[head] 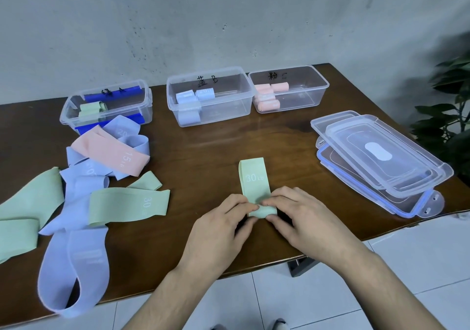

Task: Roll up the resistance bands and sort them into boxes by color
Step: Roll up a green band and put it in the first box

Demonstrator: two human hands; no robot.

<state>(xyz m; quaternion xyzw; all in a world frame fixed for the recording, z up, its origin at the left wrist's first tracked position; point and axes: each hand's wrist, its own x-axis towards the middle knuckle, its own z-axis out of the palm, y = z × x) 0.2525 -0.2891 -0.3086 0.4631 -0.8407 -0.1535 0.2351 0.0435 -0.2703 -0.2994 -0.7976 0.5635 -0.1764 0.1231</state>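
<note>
My left hand [223, 224] and right hand [302, 215] pinch the rolled near end of a green band [254, 179] lying mid-bench [203, 151], its free end pointing to 12 o'clock. Three clear boxes [208, 95] line the far edge below a scuffed grey wall [229, 19]; unrolled bands [84, 189] sprawl at 9 o'clock, stacked lids [381, 156] at 3 o'clock.

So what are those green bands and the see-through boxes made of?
The green band that both hands are rolling looks like soft matte stretch fabric or elastic: it folds limply and carries printed "30 LB". The boxes look like clear glossy plastic, since you see the rolls through their walls.
</note>
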